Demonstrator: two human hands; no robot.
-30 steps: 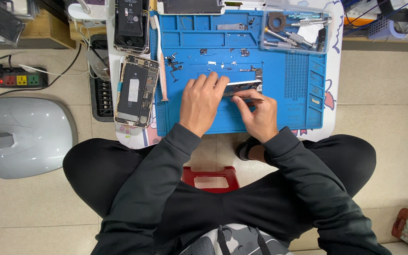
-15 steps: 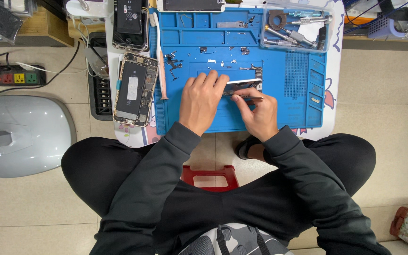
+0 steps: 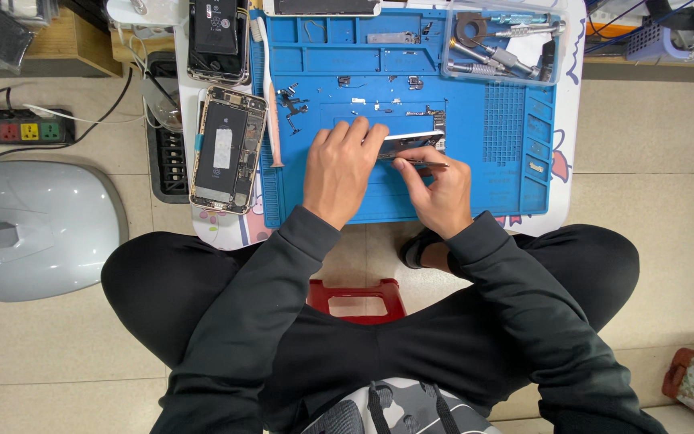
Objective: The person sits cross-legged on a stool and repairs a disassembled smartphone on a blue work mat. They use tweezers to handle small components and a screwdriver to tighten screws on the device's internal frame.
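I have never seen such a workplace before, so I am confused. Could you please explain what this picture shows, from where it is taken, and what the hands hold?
The camera sits on the person's head and looks straight down. The person sits on a red stool at a low table covered by a blue work mat. The left hand presses a small phone part onto the mat. The right hand holds a thin tool against that part. Left of the mat lies an opened phone showing its insides. A clear tray of tools stands at the mat's far right corner. Tiny loose parts lie on the mat.
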